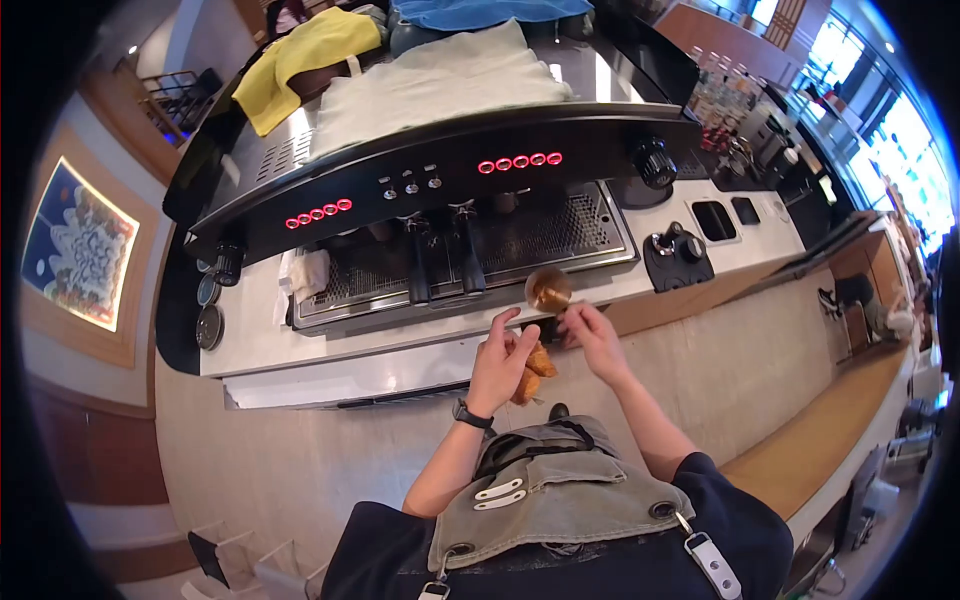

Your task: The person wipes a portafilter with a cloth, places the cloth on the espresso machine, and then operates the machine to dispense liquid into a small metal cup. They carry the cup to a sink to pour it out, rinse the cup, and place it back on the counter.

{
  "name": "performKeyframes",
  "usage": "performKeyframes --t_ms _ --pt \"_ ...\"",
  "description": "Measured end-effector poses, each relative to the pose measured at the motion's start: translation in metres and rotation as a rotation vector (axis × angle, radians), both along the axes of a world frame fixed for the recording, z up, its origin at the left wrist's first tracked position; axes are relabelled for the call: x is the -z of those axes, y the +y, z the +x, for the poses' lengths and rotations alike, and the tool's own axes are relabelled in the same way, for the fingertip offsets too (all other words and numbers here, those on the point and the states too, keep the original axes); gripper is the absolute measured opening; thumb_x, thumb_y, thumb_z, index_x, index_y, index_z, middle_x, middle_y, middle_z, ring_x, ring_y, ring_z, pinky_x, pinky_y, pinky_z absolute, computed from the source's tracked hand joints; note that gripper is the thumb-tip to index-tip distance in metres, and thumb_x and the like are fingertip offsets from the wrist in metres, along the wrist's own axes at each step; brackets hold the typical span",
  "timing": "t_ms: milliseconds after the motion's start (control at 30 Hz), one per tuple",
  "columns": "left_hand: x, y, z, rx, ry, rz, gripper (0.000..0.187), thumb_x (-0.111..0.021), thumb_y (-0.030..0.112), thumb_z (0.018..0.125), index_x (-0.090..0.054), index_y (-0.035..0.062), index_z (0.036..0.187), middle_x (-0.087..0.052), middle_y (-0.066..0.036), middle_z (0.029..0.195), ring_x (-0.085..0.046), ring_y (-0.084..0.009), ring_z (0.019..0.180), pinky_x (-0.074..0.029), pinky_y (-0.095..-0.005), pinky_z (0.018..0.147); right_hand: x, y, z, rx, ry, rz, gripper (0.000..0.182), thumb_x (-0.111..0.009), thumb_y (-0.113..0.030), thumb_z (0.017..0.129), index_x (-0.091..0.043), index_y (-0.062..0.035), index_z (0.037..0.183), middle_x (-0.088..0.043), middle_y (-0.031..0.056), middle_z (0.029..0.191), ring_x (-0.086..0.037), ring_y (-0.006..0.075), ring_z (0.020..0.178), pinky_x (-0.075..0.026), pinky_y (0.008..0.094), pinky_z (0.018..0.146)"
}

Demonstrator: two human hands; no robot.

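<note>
My left hand (497, 368), with a black watch (472, 414) on its wrist, holds a crumpled orange-brown cloth-like thing (538, 362) that hangs below the palm. Its index finger and thumb stick out. My right hand (594, 342) is beside it with curled fingers, and I cannot tell what they hold. Right at those fingertips a small round metal cup (547, 288) shows, brownish inside, over the front edge of the counter. Behind the hands stands a black espresso machine (590, 145) with red-lit buttons. Two black-handled portafilters (470, 255) are locked in it.
A steel drip tray (585, 232) runs under the machine. A white cloth (310, 273) lies at its left end. To the right are a black tamping mat (680, 268) with a tamper and a knock-box opening (714, 220). Cloths (430, 85) cover the machine's top.
</note>
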State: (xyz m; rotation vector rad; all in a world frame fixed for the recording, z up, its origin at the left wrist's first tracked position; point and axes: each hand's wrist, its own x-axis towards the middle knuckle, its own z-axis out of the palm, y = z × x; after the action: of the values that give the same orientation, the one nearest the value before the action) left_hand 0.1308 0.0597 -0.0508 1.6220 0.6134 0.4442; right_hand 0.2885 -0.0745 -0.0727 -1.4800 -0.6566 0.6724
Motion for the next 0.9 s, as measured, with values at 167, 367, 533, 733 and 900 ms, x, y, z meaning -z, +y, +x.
performKeyframes --t_ms 167,367,533,733,900 --pt "0.016 -0.008 -0.015 0.016 -0.105 -0.191 0.058 -0.079 0.024 0.095 -0.054 -0.0024 0.14 -0.074 -0.006 0.104 -0.067 -0.0116 0.095 -0.054 -0.0273 0.085 -0.031 0.062 0.08 0.02 -0.508 0.014 0.024 -0.06 -0.021 0.105 -0.068 0.0017 0.105 -0.063 0.0127 0.097 -0.062 0.0258 0.093 -0.049 0.034 0.084" --pt "0.022 -0.028 -0.021 -0.209 -0.133 -0.387 0.042 -0.072 0.018 0.1 -0.059 -0.0033 0.133 -0.07 -0.007 0.119 -0.065 -0.0106 0.105 -0.052 -0.0262 0.092 -0.014 0.11 0.109 -0.084 -0.505 -0.11 0.023 -0.059 -0.017 0.102 -0.07 0.0031 0.103 -0.067 0.0237 0.103 -0.065 0.0423 0.102 -0.05 0.0459 0.089" --pt "0.022 -0.036 -0.003 -0.401 -0.329 -0.412 0.034 -0.067 0.02 0.104 -0.06 -0.0012 0.129 -0.069 -0.005 0.116 -0.065 -0.0094 0.102 -0.051 -0.0254 0.091 -0.011 0.116 0.115 -0.058 -0.597 -0.178 0.026 -0.062 -0.02 0.1 -0.07 0.004 0.105 -0.068 0.026 0.105 -0.065 0.0462 0.102 -0.051 0.0492 0.088" --pt "-0.01 -0.037 0.015 -0.383 -0.449 -0.447 0.033 -0.065 0.019 0.105 -0.052 0.0015 0.129 -0.069 -0.007 0.115 -0.066 -0.0101 0.103 -0.054 -0.0271 0.09 -0.041 0.066 0.097 0.143 -0.515 -0.063 0.039 -0.069 -0.031 0.1 -0.065 0.0028 0.118 -0.066 0.0185 0.107 -0.07 0.0293 0.084 -0.054 0.0386 0.08" --pt "-0.007 -0.042 0.036 -0.269 -0.335 -0.455 0.033 -0.068 0.021 0.103 -0.051 0.0023 0.125 -0.068 -0.008 0.115 -0.065 -0.0111 0.104 -0.053 -0.0287 0.09 -0.018 -0.017 0.042 -0.401 0.812 0.319 0.046 -0.067 -0.016 0.103 -0.049 -0.005 0.144 -0.066 0.0081 0.131 -0.065 0.0159 0.116 -0.053 0.0298 0.092"
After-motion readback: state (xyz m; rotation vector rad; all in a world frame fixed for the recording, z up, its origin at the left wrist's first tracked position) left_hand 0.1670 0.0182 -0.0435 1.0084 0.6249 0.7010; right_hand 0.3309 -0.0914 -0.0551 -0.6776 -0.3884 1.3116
